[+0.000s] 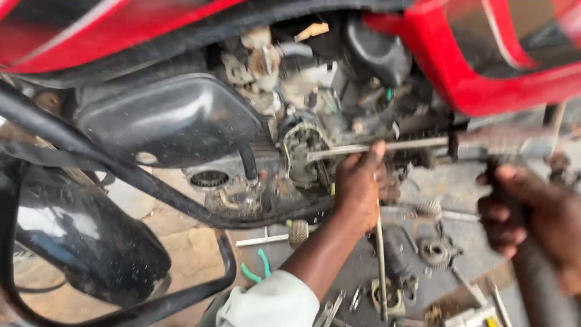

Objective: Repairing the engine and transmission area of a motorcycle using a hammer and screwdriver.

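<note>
L hand (358, 184) is reaching up into the engine (302, 139) of a red motorcycle (484, 79), its grip clenching round a long metal rod (387, 146) that is lying roughly level, w/ one end sitting against the round engine part at centre & the other running right. R hand (526, 212) is sitting at the right edge, blurred, fingers wrapping a dark handle (532, 266) of a tool whose head is meeting the rod's right end; grip is clenching on that handle. A thin second rod (381, 266) is hanging down just below the L hand; can't tell if the hand is holding it too. The L arm is wearing a pale sleeve (272, 303). Black side cover (169, 118) is sitting left of the engine, w/ a black frame tube (121, 172) crossing below it. On the ground under the bike, gears (436, 249), small metal parts & green-handled pliers (257, 269) are lying scattered on a grey sheet (357, 272).
</note>
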